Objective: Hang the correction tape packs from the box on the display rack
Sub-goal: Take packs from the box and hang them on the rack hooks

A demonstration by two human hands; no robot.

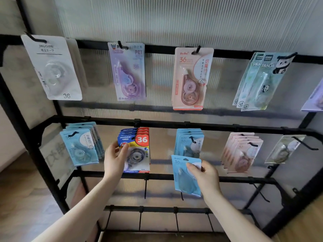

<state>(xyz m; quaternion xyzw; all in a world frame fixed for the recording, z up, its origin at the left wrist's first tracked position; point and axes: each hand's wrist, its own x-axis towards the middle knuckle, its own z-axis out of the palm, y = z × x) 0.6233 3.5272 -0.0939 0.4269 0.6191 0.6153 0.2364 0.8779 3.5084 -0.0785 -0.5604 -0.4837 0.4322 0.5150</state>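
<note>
Black metal display rack fills the frame, ribbed translucent panel behind it.

Left hand, lower centre-left: fingers curled round the left edge of the front pack in a stack of dark blue and red correction tape packs marked "36", which hangs on the middle rail.

Right hand, lower centre-right: thumb and fingers pinch a light blue correction tape pack, held just below the hanging stack of light blue packs. Its hang hole sits below that hook, apart from it. The hand covers the pack's right edge.

Top rail, left to right: white pack, lilac pack, pink pack, green panda packs. A further pack at far right is cut off by the frame edge. Print on most cards is too blurred to read.
</note>
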